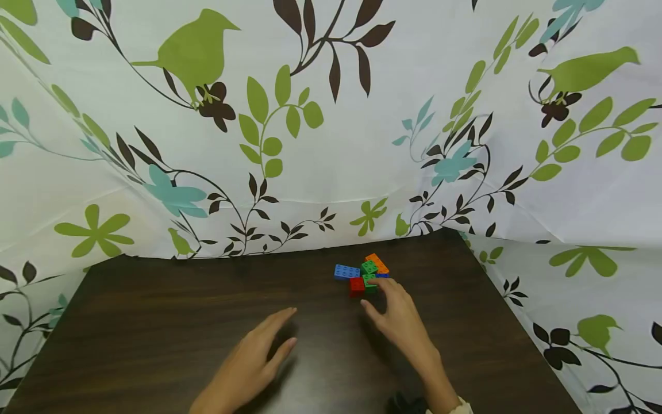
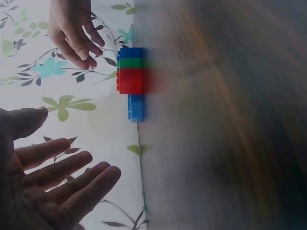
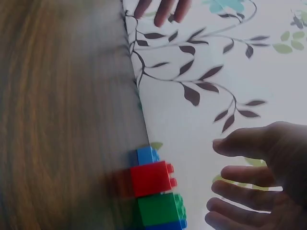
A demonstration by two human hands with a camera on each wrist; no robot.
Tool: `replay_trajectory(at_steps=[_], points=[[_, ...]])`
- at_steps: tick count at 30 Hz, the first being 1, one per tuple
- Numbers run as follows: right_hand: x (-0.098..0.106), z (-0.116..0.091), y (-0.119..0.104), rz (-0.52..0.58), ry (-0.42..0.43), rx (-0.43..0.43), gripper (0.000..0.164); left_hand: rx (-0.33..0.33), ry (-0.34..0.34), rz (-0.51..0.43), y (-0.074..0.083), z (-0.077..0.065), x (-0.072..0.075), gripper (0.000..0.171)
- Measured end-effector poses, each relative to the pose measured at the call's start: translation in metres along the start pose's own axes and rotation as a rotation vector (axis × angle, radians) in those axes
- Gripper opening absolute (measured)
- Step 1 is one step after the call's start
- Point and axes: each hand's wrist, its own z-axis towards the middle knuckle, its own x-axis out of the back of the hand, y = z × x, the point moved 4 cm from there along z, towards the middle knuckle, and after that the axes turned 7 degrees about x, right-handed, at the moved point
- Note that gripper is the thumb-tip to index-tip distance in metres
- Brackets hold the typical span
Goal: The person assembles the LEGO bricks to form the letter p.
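A small cluster of toy building bricks lies toward the back right of the dark table. It has a light blue brick, a red brick, a green brick and an orange brick, with another green brick and a darker blue brick beside the red one. My right hand hovers over the near right side of the cluster, fingers relaxed and holding nothing; its fingertips overlap the front green brick in the head view. Left of it, my left hand is held above the table with fingers loosely extended, apart from the bricks.
The dark wooden table has its back edge against a white cloth printed with birds, leaves and flowers. This cloth also hangs along the right and left sides. A dark object shows beside the right forearm at the bottom of the head view.
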Motion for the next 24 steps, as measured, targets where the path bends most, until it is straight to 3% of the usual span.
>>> replay_trajectory(at_steps=[10, 24], points=[[-0.001, 0.009, 0.020, 0.048, -0.018, -0.042, 0.051, 0.008, -0.056, -0.102, 0.004, 0.040, -0.023, 0.048], [-0.004, 0.025, 0.022, 0.064, -0.039, -0.083, 0.050, 0.058, 0.018, -0.252, 0.003, 0.084, -0.038, 0.043]])
